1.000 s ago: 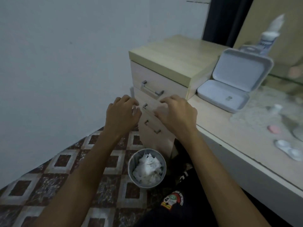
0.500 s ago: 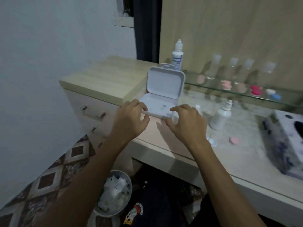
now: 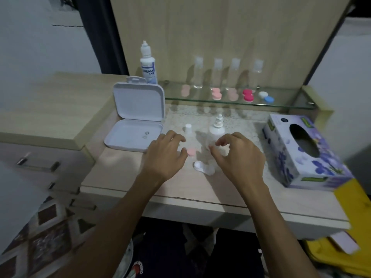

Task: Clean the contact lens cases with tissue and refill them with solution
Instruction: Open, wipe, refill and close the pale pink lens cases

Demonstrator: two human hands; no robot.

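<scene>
The white lens case [image 3: 204, 167] lies on the desk [image 3: 120, 173] between both hands, its long axis running from near-left to far-right, left hand [image 3: 165, 157] and right hand [image 3: 239, 157] hovering loosely curled and holding nothing, while the back bottle [image 3: 148, 64] reads "DREAM EYE".

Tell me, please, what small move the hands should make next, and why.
Probably the right hand should go to the tissue box and pull a tissue: both hands hover holding nothing, and the white lens case lies open on the desk with its pink cap off beside the left hand.
</scene>
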